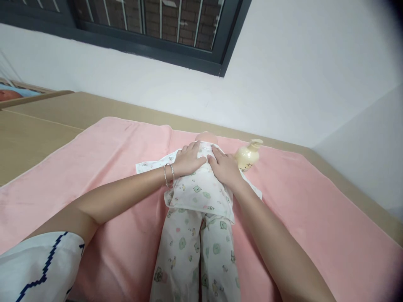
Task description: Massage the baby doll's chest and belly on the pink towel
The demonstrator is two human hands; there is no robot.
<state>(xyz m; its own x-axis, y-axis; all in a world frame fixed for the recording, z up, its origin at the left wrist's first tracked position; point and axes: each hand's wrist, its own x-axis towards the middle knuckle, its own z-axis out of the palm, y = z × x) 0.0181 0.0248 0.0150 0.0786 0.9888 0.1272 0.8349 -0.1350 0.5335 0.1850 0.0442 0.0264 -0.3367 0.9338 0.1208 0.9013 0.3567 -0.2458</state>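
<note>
A small figure in a white patterned top [201, 193] and matching trousers [184, 251] lies on a pink blanket [126, 251]. Only a rounded, skin-toned part of its head [207, 137] shows beyond the collar. My left hand [189, 159] rests flat on the left side of the upper chest, fingers spread, with bracelets at the wrist. On the right side of the chest lies my right hand [225, 167], also with its fingers apart. Just right of that hand, a pale yellow pump bottle [248, 156] stands on the blanket.
The blanket covers a wooden surface [40, 134] whose far edge meets a white wall [267, 84]. A dark-framed window [151, 44] is above. At the far left is a wooden-edged item with blue and reddish things.
</note>
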